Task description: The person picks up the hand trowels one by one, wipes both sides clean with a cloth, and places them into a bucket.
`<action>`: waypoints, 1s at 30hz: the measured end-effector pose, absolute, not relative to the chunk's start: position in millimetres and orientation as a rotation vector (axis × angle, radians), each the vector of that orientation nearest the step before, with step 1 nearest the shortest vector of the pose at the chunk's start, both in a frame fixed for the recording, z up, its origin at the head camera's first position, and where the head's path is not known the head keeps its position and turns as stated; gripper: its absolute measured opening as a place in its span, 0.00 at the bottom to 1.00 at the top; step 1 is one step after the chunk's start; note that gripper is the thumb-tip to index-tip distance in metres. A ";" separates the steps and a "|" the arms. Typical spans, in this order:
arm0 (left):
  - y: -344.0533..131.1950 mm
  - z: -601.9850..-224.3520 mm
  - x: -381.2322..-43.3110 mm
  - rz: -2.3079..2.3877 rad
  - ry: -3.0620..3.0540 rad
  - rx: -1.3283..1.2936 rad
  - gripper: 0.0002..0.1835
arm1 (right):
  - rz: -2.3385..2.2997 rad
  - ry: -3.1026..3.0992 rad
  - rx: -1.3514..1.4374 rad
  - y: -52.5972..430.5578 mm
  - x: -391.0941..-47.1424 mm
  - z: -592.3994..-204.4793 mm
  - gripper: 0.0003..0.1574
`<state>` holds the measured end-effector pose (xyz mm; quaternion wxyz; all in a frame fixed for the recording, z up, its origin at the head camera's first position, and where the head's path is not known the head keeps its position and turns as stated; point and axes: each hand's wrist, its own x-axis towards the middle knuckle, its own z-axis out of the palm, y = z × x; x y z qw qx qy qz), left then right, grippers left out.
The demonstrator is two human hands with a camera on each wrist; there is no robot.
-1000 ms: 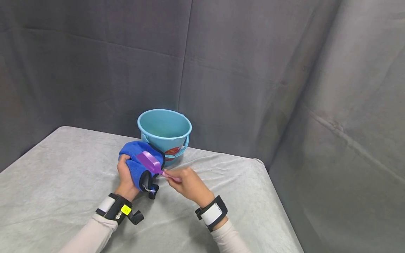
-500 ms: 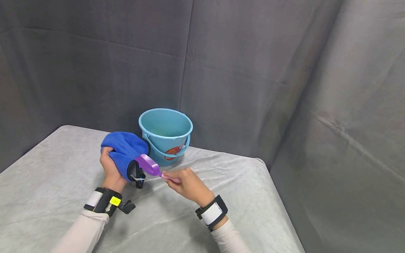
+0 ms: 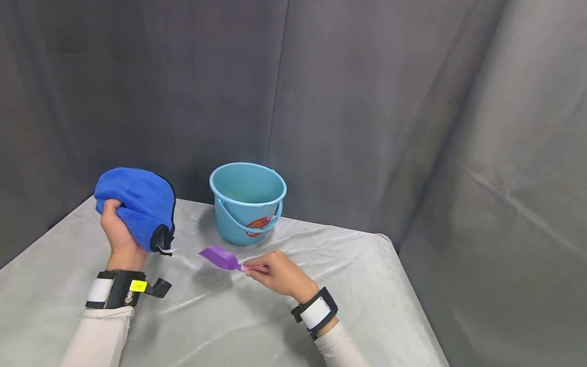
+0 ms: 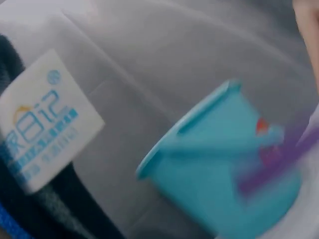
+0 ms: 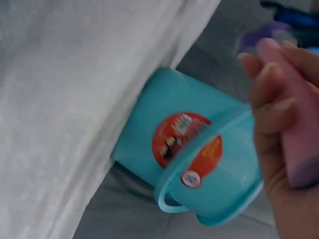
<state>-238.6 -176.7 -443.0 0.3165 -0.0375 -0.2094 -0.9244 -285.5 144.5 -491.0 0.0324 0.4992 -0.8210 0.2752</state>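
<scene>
My left hand [image 3: 123,237] grips a blue cloth [image 3: 139,196] with black edging, held bunched above the left part of the table. A white printed tag [image 4: 47,122] on the cloth fills the left of the left wrist view. My right hand [image 3: 281,275] holds the pink handle [image 5: 294,112] of a small purple scoop [image 3: 221,257], its blade pointing left. The scoop is apart from the cloth, in front of a light blue bucket [image 3: 229,221]. In the left wrist view the scoop is blurred.
The upright bucket stands near the back edge of a table [image 3: 367,295] covered in pale grey fabric, its handle hanging down over a red label [image 5: 182,139]. Grey curtains [image 3: 348,112] rise behind and to the right.
My left hand has carried the cloth left and up, away from the scoop and bucket. The scoop stays in my right hand, its blade now lying flatter. The view has shifted slightly.
</scene>
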 end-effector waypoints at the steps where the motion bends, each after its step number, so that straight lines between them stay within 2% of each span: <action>1: -182.3 -444.4 -237.4 -2.359 -0.566 -0.055 0.07 | 0.918 -2.483 1.539 145.3 -285.9 -488.9 0.12; 2: -188.3 -446.1 -236.4 -2.269 -0.614 0.002 0.03 | 0.970 -2.429 1.542 146.2 -286.5 -484.8 0.12; 4: -202.3 -449.0 -234.4 -2.096 -0.751 0.117 0.03 | 1.030 -2.313 1.524 148.2 -290.7 -472.0 0.09; 10: -245.2 -464.7 -223.5 -1.557 -1.603 0.351 0.23 | 0.864 -2.165 1.313 152.5 -329.6 -418.9 0.09; 13: -261.6 -475.3 -215.9 -1.366 -1.928 0.327 0.28 | 0.741 -2.241 1.204 151.7 -355.7 -397.0 0.09; 16: -270.8 -485.1 -215.1 -1.156 -2.216 0.187 0.31 | 0.608 -2.358 1.116 151.0 -380.9 -383.6 0.06; 17: -272.5 -489.1 -216.3 -1.056 -2.299 0.118 0.32 | 0.583 -2.416 1.089 150.2 -388.1 -381.1 0.04; 22: -271.4 -514.1 -230.7 -0.638 -2.576 -0.119 0.33 | 0.502 -2.661 0.936 143.6 -417.9 -386.4 0.10; 25: -270.9 -530.7 -237.9 -0.550 -2.719 -0.122 0.33 | 0.420 -2.761 0.856 136.7 -428.1 -395.9 0.11; 30: -274.4 -560.4 -239.0 -0.623 -2.942 -0.060 0.36 | 0.393 -2.857 0.812 125.5 -429.5 -408.9 0.20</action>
